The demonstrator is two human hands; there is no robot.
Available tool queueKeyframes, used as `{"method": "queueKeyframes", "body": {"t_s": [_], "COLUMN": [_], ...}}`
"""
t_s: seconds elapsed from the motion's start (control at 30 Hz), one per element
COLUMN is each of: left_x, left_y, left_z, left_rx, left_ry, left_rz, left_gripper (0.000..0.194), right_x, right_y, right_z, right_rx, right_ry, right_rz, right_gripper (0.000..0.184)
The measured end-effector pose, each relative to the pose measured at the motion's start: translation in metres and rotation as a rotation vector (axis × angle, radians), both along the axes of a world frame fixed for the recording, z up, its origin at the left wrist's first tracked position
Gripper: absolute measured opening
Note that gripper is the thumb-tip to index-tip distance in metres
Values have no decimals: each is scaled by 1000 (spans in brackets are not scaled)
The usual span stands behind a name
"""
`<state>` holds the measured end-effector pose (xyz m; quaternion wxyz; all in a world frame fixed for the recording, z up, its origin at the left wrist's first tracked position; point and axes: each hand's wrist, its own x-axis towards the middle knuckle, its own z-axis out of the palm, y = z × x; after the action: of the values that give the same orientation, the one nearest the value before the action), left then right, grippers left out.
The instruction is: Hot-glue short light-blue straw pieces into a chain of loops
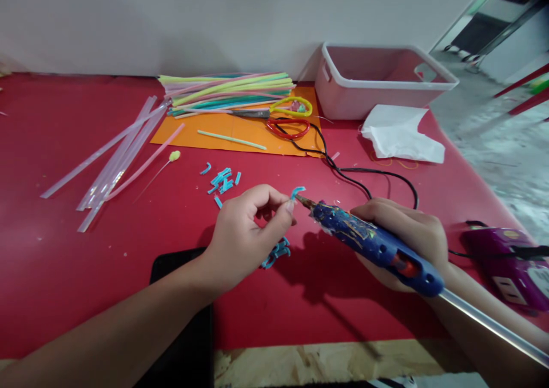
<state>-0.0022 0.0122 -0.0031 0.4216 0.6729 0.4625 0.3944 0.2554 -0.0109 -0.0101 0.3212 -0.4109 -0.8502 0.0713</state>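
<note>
Between thumb and fingertips, my left hand (253, 228) pinches a short curved blue pipe cleaner piece (297, 191). My right hand (403, 233) is wrapped round a blue hot glue gun (364, 236), its nozzle touching or almost touching that piece. A clear glue stick (493, 322) sticks out of the gun's rear end. Beyond my left hand lies a loose group of cut blue pieces (223, 180). More curled blue pieces (278, 253) sit below my left hand, partly hidden by it.
Behind lie a bundle of coloured pipe cleaners (231, 90) and scissors (289, 116) on orange paper (171, 133). Clear glue sticks (122, 153) are at left, a plastic bin (364, 99) at back right, a purple power box (501, 268) at right. A black cord (386, 171) crosses the red table.
</note>
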Motion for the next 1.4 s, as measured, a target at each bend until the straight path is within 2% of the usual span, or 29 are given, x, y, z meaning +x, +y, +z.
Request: {"method": "queueKeyframes", "body": {"t_s": [0.3,0.47,0.63,0.8,0.97,1.13,1.27,1.4], "left_x": [2,1,0,2,1,1,2,1], "left_y": [1,1,1,1,1,3,4,3], "left_z": [1,-1,-1,1,3,5,6,7], "left_rx": [-42,-65,-73,-103,-121,-129,-159,-170], "left_ry": [6,-27,-35,-71,-136,-216,-259,-316], "left_rz": [4,-3,-18,-35,-62,-110,-128,-159], "left_gripper": [24,23,22,23,21,21,22,19], "right_x": [-2,-3,-5,-6,-8,-9,-9,-6], "right_y": [0,0,0,-1,-3,-2,-3,-4], "right_z": [4,6,7,8,11,12,12,11], "right_rx": [25,42,53,32,14,13,7,-49], "right_ry": [-30,-41,-46,-38,-30,-9,4,47], "right_rz": [-50,-3,-51,-17,-82,0,-60,8], "right_gripper": [17,19,16,17,16,17,15,18]}}
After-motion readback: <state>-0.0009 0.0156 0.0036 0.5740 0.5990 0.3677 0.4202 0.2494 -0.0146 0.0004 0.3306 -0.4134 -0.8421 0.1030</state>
